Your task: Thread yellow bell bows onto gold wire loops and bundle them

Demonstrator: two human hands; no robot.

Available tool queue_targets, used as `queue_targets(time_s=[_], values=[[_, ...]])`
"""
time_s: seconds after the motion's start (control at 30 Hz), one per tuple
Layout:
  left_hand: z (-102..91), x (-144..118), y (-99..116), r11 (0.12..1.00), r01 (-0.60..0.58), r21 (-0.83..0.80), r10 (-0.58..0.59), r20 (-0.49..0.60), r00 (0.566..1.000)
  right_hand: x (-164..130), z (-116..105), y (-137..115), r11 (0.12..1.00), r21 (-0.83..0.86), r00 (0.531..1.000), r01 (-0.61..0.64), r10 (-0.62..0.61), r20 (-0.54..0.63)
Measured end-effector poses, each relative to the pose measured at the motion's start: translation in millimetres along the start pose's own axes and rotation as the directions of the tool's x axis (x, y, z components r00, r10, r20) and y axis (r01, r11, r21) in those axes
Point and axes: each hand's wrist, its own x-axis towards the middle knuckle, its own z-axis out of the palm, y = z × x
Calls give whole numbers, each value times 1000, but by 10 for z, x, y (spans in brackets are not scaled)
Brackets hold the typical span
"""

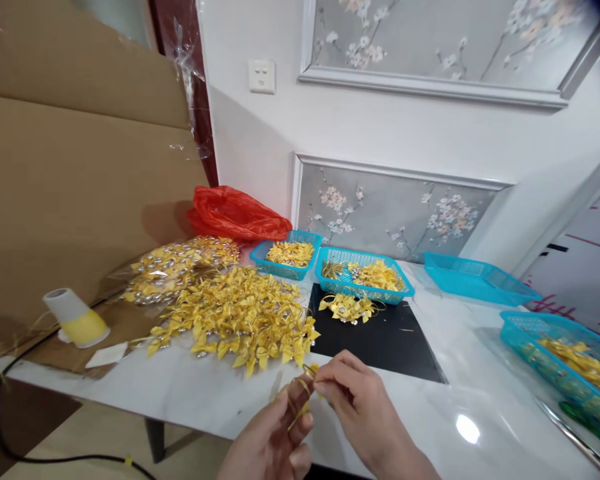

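Observation:
My left hand point(275, 437) curls round a thin gold stem point(300, 390) with bits of yellow petal on it. Thumb and fingertips of my right hand point(357, 407) pinch the upper end of the same stem, close to my left fingertips. Most of the piece is hidden by my fingers. Just beyond lies a big heap of yellow artificial flowers point(245, 313) with silvery beads. A small bunch of yellow flowers point(349, 308) rests on a black mat point(380, 343) ahead of my right hand.
Blue baskets point(307, 272) point(405, 293) with yellow pieces stand along the wall; another blue basket point(480, 280) is farther right. At the right edge is a filled blue basket point(520, 333). A yellow-and-white cone point(80, 320), red bag point(235, 213) and cardboard point(80, 187) are left.

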Motion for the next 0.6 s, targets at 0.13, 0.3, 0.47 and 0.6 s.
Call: queue_targets(time_s=[0.13, 0.3, 0.47, 0.6], values=[[19, -12, 21, 1000, 6, -28, -6, 27, 1000, 0, 26, -3, 999, -7, 995, 51, -50, 88], [17, -34, 91, 993, -44, -111, 37, -63, 997, 156, -35, -2, 998, -51, 993, 21, -15, 121], [15, -47, 131, 989, -68, -132, 53, -108, 993, 548, 51, 125, 985, -138, 994, -105, 106, 1], [30, -64, 159, 992, -70, -108, 59, -107, 993, 759, 230, 279, 982, -141, 989, -128, 136, 55]])
